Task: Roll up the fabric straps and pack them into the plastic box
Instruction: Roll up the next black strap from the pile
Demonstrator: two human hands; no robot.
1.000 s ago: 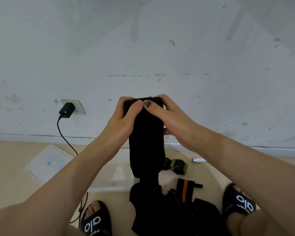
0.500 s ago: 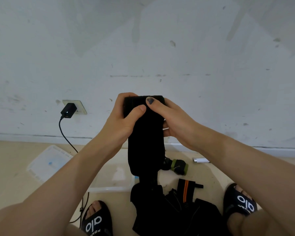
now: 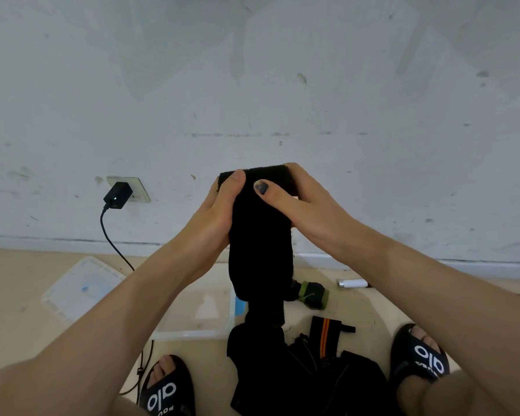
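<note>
A wide black fabric strap (image 3: 260, 250) hangs in front of the wall, its top end rolled over. My left hand (image 3: 215, 214) grips the roll's left side with the thumb on top. My right hand (image 3: 303, 202) grips the right side, its thumb pressed on the front. The strap's lower end drops into a heap of black straps (image 3: 297, 376) on the floor. A clear plastic box (image 3: 204, 331) stands on the floor under my left forearm. Beside the heap lie a rolled black-and-green strap (image 3: 312, 294) and a black strap with an orange stripe (image 3: 324, 330).
The box's clear lid (image 3: 81, 288) lies on the floor at left. A black charger (image 3: 117, 196) is plugged into a wall socket, its cable running down to the floor. A small white cylinder (image 3: 351, 283) lies by the skirting. My feet in black slides (image 3: 419, 355) flank the heap.
Both hands turned the strap's top end, and the thumbs shifted on the roll. The hanging part stays about where it was.
</note>
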